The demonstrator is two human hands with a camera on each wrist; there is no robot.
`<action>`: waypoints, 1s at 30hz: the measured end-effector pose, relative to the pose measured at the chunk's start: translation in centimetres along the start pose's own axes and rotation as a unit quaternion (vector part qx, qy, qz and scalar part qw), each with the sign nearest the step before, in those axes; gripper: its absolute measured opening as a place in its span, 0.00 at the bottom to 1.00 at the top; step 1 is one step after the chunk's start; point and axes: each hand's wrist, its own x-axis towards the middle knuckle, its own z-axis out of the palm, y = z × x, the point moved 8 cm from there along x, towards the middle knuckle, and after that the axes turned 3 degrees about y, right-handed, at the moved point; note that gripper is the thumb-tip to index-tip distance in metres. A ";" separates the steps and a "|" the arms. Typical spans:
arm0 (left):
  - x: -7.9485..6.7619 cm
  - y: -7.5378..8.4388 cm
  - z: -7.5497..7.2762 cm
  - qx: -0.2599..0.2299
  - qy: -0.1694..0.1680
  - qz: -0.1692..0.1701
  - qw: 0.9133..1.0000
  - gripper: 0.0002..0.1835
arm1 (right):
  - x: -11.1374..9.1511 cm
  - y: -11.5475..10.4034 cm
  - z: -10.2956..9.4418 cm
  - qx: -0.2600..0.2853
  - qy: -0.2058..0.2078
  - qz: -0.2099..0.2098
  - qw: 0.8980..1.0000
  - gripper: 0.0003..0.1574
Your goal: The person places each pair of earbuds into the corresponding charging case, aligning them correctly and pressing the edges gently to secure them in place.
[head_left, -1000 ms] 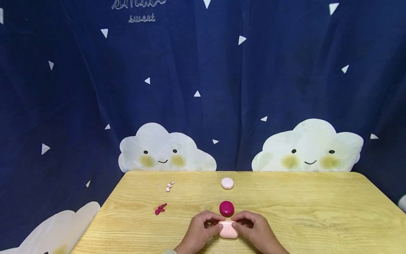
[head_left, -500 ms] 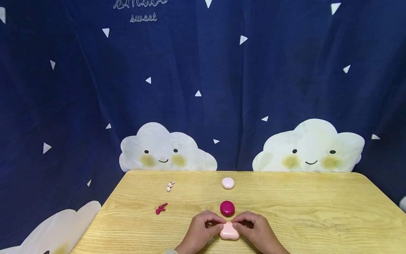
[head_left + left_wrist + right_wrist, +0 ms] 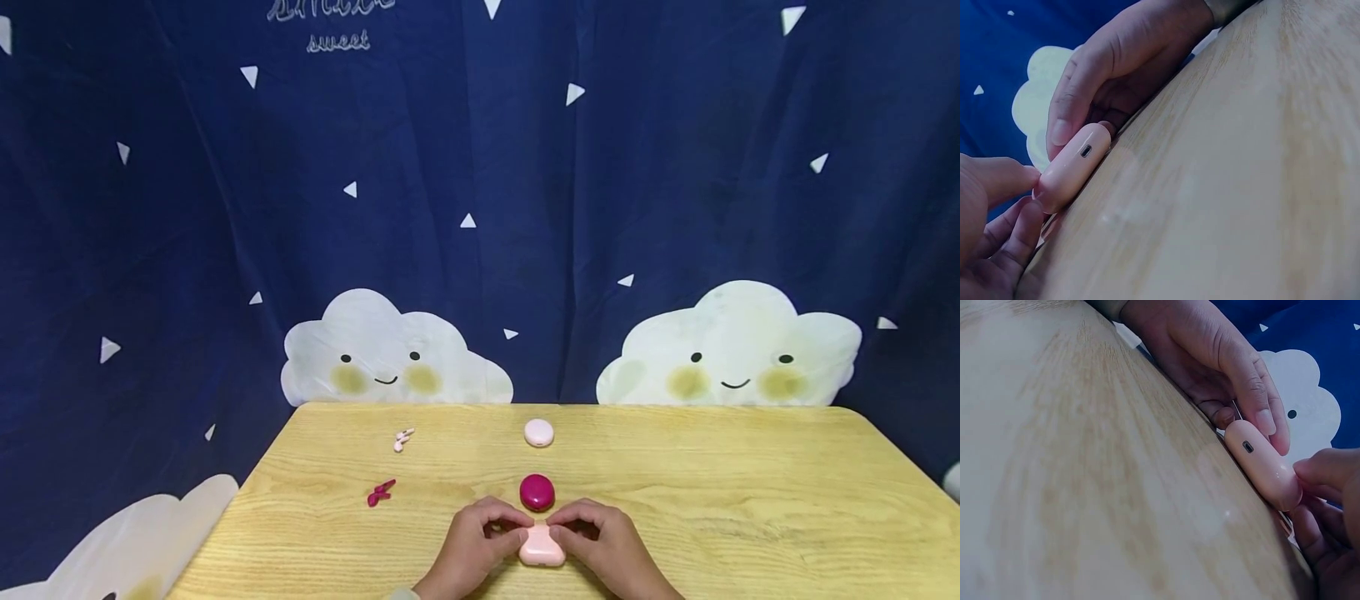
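Observation:
A glossy light-pink earbud charging case (image 3: 542,546) lies flat on the wooden table near its front. My left hand (image 3: 480,542) pinches its left side with thumb and bent fingers. On the opposite side, my right hand (image 3: 602,542) grips the case the same way. In the left wrist view the rounded end of the case (image 3: 1079,165) shows a small dark charging port. From the right wrist, the same case (image 3: 1263,465) sits between both hands' fingertips, low over the wood. A round magenta case (image 3: 537,492) rests just beyond the fingertips.
Farther back stands a round pale-pink case (image 3: 538,432). To the left lie magenta earbuds (image 3: 380,493) and, behind them, pale-pink earbuds (image 3: 402,440). A dark-blue curtain (image 3: 420,167) with clouds hangs behind the wooden table (image 3: 712,483).
The light-pink case has shifted very slightly toward the front between the fingers since one second ago. Both hands stay in place, and the other cases and earbuds have not moved.

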 end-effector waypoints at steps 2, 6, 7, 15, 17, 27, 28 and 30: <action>0.0 0.0 -0.1 0.001 0.001 -0.008 1.000 0.06 | 0.0 0.1 -0.1 -0.003 0.004 0.005 1.000 0.07; 0.1 -0.1 -0.2 0.000 0.003 -0.022 1.000 0.07 | 0.1 0.2 -0.3 0.004 0.019 0.021 1.000 0.08; 0.2 -0.2 -0.2 -0.003 0.004 -0.024 1.000 0.08 | 0.1 0.3 -0.4 0.009 0.023 0.026 0.999 0.08; 0.3 -0.4 -0.4 -0.031 0.025 -0.025 0.999 0.09 | 0.3 1.0 -0.7 0.049 0.043 0.072 0.995 0.16; 0.3 -0.5 -0.4 -0.048 0.032 -0.031 0.998 0.10 | 0.4 1.1 -0.7 0.062 0.046 0.082 0.994 0.18; 0.6 -1.2 -0.9 -0.145 0.071 -0.077 0.984 0.13 | 0.6 1.3 -0.9 0.089 0.088 0.094 0.988 0.18; 0.6 -1.3 -0.9 -0.146 0.075 -0.080 0.983 0.13 | 0.5 1.3 -1.0 0.091 0.091 0.096 0.987 0.18; 0.6 -1.3 -1.0 -0.152 0.077 -0.084 0.982 0.14 | 0.5 1.3 -1.0 0.100 0.095 0.102 0.985 0.19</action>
